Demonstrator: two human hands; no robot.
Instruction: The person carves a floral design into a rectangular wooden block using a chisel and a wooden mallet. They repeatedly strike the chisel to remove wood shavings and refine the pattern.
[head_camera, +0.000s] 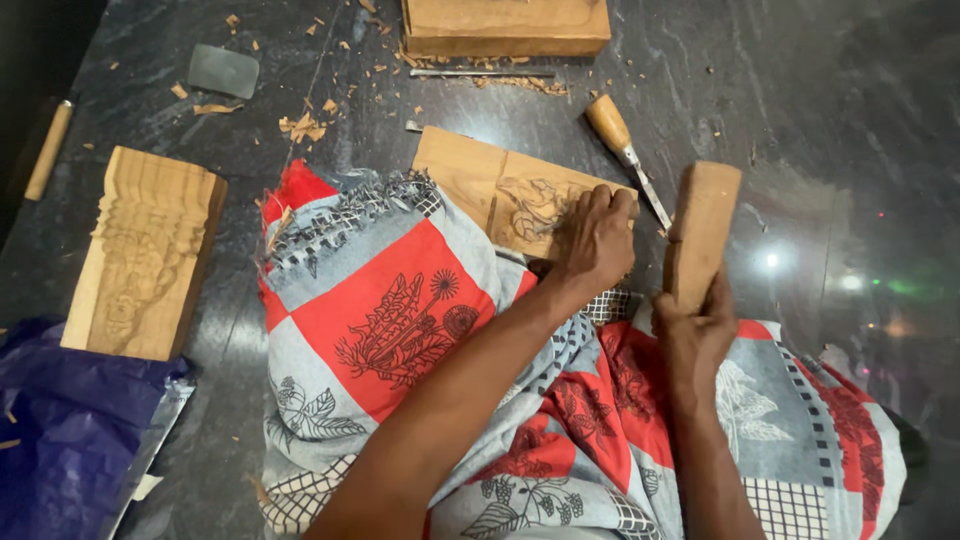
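Dark floor (800, 120) has free room on the right; shavings (300, 127) and a block (505, 25) crowd the top edge. Left hand (597, 238) lies flat w/ fingers pressed on the panel (500, 190), which rests on the lap cloth. Right hand (692, 335) is closed round the mallet (703, 225), just beside the chisel (625, 150).

Carved wooden panel (505, 195), upright wooden mallet (702, 232)

The cloth (400, 310) is checked in red and pale grey-blue, printed with dark flower and leaf motifs. The carved panel (510, 195), wooden block (702, 225) and carved post (145, 250) are light tan; the floor (820, 120) is dark, white-veined stone, the plastic sheet (60, 420) deep blue.
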